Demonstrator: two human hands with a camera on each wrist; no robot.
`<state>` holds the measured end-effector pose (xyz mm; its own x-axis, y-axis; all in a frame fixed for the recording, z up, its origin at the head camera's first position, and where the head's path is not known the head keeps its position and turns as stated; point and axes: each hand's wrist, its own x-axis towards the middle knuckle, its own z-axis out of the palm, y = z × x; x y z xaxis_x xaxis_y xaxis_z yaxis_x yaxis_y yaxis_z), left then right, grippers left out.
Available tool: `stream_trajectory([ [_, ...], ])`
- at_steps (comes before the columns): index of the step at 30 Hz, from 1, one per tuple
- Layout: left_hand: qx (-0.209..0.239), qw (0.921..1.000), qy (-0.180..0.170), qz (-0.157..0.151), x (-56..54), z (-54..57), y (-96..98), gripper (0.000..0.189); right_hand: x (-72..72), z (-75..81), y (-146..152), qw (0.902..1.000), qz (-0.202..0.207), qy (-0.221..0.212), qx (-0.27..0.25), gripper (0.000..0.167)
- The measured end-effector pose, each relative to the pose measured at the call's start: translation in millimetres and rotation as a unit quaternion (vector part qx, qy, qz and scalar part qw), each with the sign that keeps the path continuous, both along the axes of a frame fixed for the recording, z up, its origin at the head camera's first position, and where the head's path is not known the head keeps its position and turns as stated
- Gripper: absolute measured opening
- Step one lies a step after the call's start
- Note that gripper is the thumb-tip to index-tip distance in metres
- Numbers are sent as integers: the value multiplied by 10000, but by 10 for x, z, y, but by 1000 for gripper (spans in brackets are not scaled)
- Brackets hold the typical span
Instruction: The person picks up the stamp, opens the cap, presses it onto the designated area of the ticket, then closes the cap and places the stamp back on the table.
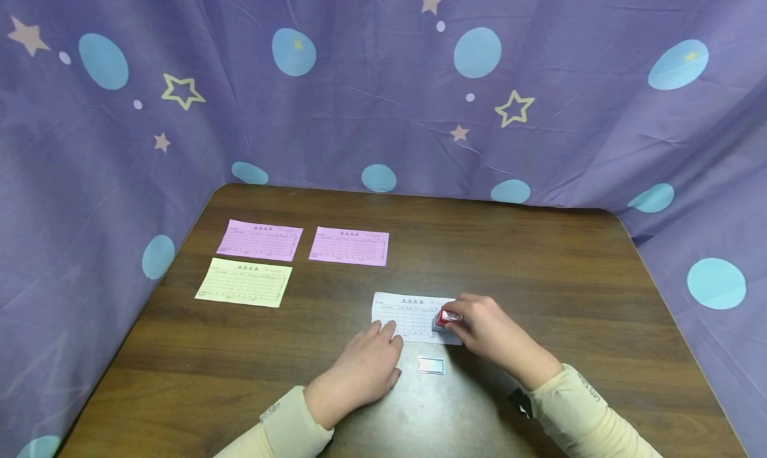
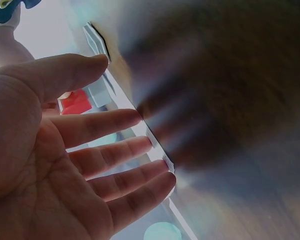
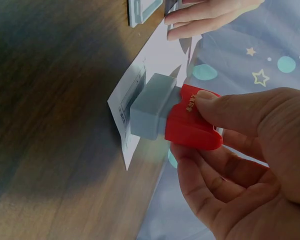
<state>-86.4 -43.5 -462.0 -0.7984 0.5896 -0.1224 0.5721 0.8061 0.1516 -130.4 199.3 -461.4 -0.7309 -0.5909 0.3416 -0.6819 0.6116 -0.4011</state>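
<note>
A white printed form pad (image 1: 407, 315) lies near the middle of the table. My right hand (image 1: 482, 321) pinches the red top of a self-inking stamp (image 3: 192, 120) between thumb and fingers. The stamp's grey base (image 3: 152, 107) is right at the form's surface, toward its right part. My left hand (image 1: 365, 365) rests with straight fingertips on the form's lower left edge, as the left wrist view also shows. Just below the form lies a small rectangular stamp cap (image 1: 431, 365), pale and shiny.
At the back left, two pink forms (image 1: 259, 240) (image 1: 349, 246) lie side by side, with a yellow-green form (image 1: 244, 282) in front of the left one. A purple curtain (image 1: 383, 85) with stars and dots surrounds the wooden table (image 1: 509, 258).
</note>
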Motion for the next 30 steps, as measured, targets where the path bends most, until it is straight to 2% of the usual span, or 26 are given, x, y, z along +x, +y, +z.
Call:
stream_trajectory([
  [13, -5, 10000, 35, -8, 4, 18, 18, 44, -2, -37, -1, 9994, -119, -214, 240, 20],
  [24, -57, 10000, 5, 4, -5, 23, 14, 45, -19, -35, -2, 9995, -122, -148, 240, 21],
  [30, -52, 9999, 127, -84, -8, 35, 14, 39, -27, -43, -2, 9993, -215, -108, 281, 21],
])
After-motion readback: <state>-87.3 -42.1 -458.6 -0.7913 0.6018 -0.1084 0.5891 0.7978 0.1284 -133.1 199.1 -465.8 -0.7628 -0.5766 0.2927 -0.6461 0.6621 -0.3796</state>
